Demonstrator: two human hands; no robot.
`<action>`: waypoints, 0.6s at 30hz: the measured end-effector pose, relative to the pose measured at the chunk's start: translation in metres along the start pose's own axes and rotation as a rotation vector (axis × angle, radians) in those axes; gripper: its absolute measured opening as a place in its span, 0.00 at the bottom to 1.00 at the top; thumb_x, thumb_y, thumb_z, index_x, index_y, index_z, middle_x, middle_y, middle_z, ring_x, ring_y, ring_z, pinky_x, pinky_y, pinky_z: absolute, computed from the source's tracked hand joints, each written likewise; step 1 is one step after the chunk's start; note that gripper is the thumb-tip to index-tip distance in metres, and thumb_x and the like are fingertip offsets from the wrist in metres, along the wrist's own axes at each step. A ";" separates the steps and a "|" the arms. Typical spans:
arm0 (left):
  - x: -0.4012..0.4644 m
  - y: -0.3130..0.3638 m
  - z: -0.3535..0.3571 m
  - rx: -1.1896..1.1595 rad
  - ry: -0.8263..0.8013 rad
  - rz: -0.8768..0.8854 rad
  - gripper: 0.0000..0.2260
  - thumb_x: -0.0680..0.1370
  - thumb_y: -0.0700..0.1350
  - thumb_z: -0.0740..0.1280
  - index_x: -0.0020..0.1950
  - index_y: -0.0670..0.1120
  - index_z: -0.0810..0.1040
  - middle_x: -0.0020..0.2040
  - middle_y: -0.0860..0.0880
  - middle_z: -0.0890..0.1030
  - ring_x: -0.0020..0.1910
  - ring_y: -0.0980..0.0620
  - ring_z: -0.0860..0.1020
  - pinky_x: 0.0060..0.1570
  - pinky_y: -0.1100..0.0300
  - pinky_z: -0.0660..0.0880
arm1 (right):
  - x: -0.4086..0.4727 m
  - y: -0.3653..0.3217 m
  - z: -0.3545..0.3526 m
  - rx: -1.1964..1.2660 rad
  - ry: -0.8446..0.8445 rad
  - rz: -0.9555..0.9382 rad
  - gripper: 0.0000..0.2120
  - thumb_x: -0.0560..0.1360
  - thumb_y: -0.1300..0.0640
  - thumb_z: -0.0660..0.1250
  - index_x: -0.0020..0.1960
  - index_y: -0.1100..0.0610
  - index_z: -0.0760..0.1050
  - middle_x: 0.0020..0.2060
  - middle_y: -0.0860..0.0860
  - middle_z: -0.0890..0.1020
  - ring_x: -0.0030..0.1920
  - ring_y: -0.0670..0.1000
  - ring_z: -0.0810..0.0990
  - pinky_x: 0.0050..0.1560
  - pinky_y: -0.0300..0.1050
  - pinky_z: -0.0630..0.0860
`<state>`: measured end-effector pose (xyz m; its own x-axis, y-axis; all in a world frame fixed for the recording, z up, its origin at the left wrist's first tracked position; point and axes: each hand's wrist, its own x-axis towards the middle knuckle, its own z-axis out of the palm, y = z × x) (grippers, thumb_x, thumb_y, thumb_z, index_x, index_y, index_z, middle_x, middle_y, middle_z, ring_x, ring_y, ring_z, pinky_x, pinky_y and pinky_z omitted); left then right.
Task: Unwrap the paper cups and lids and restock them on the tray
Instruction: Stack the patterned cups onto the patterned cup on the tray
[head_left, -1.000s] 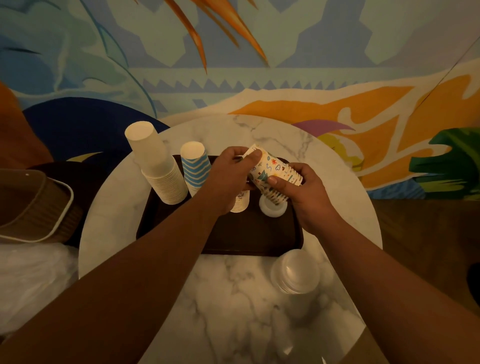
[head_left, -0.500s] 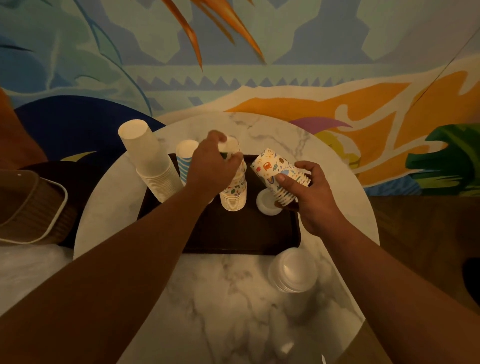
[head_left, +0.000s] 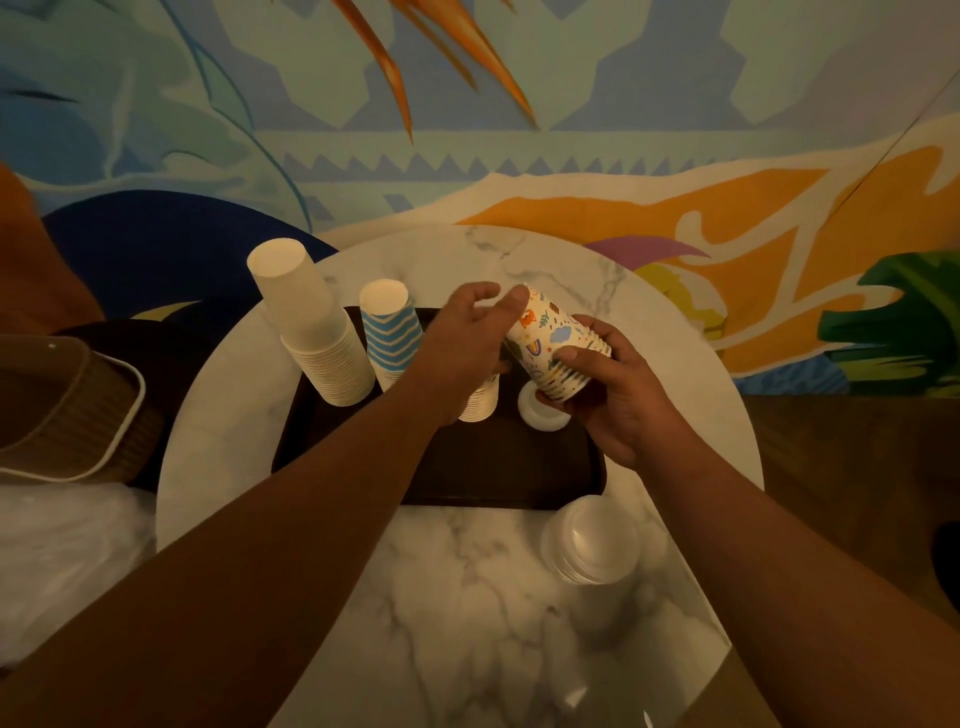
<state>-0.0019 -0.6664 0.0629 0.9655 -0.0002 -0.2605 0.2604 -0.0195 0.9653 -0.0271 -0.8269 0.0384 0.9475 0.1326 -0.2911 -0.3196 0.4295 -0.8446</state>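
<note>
Above the dark tray (head_left: 519, 478) on the round marble worktop (head_left: 467, 597), the right hand (head_left: 618, 400) grips a short stack of printed cups (head_left: 556, 348), tilted with the bottoms toward the left hand (head_left: 462, 343). The right fingers (head_left: 569, 355) are curled around the rim end, probably so that the free end stays open for pulling. The left fingers (head_left: 517, 297) are spread and lightly bent, touching the top cup, but I cannot tell if they pinch it.

On the tray stand a tall white cup stack (head_left: 311, 332), a blue striped stack (head_left: 389, 332), a shorter printed stack (head_left: 480, 402) partly hidden under the left wrist, and a small white lid (head_left: 540, 413). A pile of clear lids (head_left: 592, 545) waits on the worktop just beside the tray, not yet restocked.
</note>
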 end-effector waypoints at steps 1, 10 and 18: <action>-0.003 0.000 0.001 -0.073 -0.017 -0.035 0.16 0.79 0.51 0.66 0.64 0.47 0.71 0.58 0.44 0.78 0.55 0.48 0.80 0.50 0.52 0.81 | 0.000 0.000 0.002 -0.003 -0.016 -0.006 0.25 0.64 0.65 0.74 0.59 0.55 0.74 0.56 0.56 0.81 0.53 0.58 0.81 0.47 0.53 0.79; 0.003 0.018 -0.020 0.097 0.327 0.288 0.10 0.79 0.50 0.67 0.59 0.50 0.72 0.53 0.51 0.80 0.50 0.54 0.82 0.47 0.53 0.82 | -0.001 0.000 0.003 -0.007 0.112 -0.045 0.25 0.62 0.62 0.74 0.57 0.55 0.74 0.58 0.56 0.78 0.59 0.61 0.79 0.54 0.60 0.78; 0.021 -0.021 -0.026 0.671 0.310 0.349 0.18 0.75 0.49 0.69 0.62 0.48 0.70 0.58 0.45 0.77 0.55 0.48 0.78 0.51 0.51 0.80 | -0.003 0.001 -0.008 -0.027 0.179 -0.055 0.21 0.71 0.66 0.72 0.60 0.52 0.72 0.61 0.55 0.76 0.59 0.57 0.79 0.49 0.49 0.81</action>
<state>0.0132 -0.6397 0.0376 0.9737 0.1574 0.1648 -0.0192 -0.6639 0.7476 -0.0308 -0.8345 0.0347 0.9469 -0.0523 -0.3171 -0.2697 0.4074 -0.8725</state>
